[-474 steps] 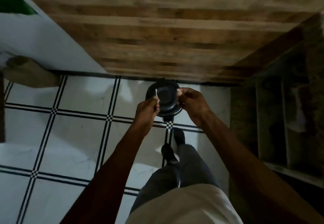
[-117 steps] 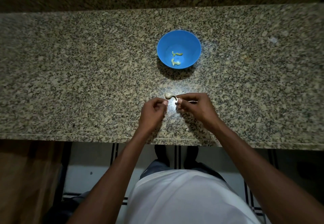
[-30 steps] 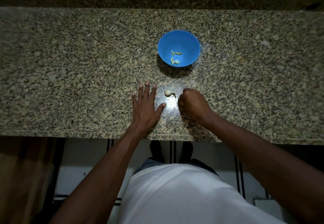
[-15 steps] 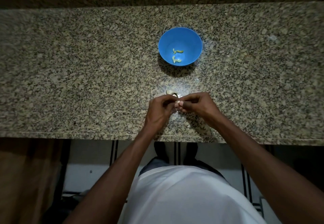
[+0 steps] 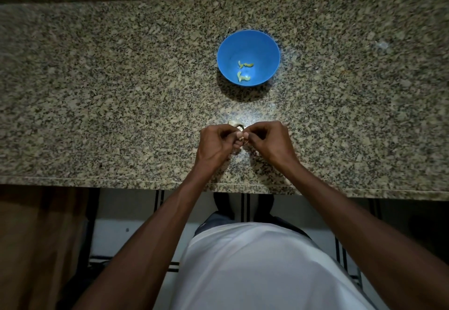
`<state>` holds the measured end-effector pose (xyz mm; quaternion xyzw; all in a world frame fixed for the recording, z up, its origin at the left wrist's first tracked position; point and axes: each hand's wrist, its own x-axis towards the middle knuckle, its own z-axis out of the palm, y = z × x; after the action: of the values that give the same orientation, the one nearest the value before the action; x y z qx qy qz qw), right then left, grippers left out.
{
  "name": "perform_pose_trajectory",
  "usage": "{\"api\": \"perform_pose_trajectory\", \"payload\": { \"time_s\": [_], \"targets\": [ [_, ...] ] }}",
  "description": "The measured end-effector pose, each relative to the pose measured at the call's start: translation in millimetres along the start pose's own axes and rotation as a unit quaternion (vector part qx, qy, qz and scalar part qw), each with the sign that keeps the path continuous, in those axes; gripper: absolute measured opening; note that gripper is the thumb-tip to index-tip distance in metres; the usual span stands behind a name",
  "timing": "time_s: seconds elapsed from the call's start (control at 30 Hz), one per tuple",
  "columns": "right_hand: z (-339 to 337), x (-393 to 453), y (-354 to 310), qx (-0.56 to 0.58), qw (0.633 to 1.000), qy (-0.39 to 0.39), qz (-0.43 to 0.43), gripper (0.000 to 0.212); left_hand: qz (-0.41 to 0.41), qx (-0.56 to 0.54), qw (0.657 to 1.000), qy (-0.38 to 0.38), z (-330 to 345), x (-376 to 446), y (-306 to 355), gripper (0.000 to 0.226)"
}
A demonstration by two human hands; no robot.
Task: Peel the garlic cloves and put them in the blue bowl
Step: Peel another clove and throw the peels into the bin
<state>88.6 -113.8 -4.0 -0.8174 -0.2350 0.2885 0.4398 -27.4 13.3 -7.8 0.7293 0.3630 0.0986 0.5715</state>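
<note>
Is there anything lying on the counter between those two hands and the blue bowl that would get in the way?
Almost nothing. Between the left hand, the right hand and the blue bowl lies bare granite counter, apart from one small garlic piece just beyond the fingertips. It is low and easily passed over.

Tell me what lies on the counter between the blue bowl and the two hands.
In the head view, only bare speckled granite counter separates the round blue plastic bowl from the left hand and right hand. A pale garlic piece lies right by the fingertips.

Granite counter (image 5: 121, 91) bears blue bowl (image 5: 267, 50), garlic clove (image 5: 233, 123).
</note>
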Motion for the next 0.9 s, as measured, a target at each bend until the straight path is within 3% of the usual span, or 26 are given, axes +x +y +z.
{"api": "perform_pose_trajectory", "payload": {
  "time_s": [0.33,0.57,0.9],
  "targets": [
    [2.6,2.0,13.1,0.218,0.969,-0.050,0.102,0.025,-0.009,0.062,0.997,0.052,16.5,-0.7,-3.4,0.015],
    [-2.3,2.4,15.0,0.228,0.964,-0.066,0.122,0.015,-0.154,-0.130,0.980,-0.007,12.6,-3.4,-3.6,0.013],
    [-2.9,-4.3,9.3,0.295,0.935,-0.073,0.183,0.018,-0.100,-0.142,0.985,0.008,8.3,-12.6,-0.1,0.027]
  ]
}}
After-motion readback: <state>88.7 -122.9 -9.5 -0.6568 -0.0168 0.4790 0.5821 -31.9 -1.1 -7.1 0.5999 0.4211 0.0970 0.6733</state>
